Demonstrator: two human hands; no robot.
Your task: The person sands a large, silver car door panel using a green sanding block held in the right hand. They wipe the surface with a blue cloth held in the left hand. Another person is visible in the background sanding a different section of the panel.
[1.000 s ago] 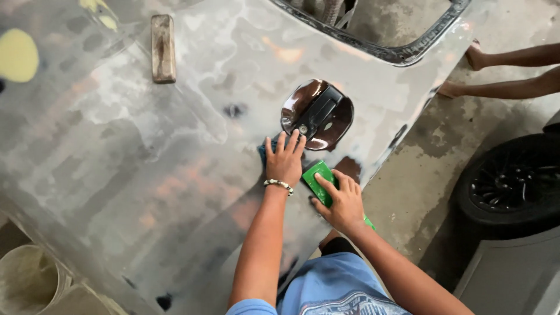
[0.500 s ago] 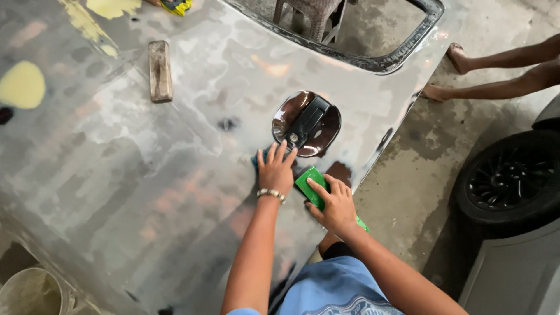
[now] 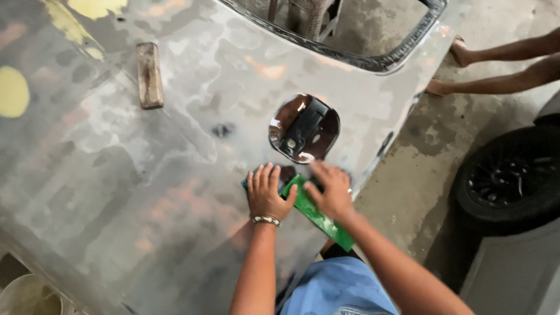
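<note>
The left hand (image 3: 265, 195) lies flat and open on the grey car panel (image 3: 146, 192) to steady it, while the right hand (image 3: 331, 192) presses the green sanding block (image 3: 318, 213) down, fingers curled over it.

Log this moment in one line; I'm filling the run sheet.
left hand: flat on panel | right hand: on green block | below fuel opening

Green sanding block (image 3: 318, 213) — flat on bare panel (image 3: 175, 192)

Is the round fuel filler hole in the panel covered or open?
Open: the filler hole has no flap, and its dark inner parts show.
</note>
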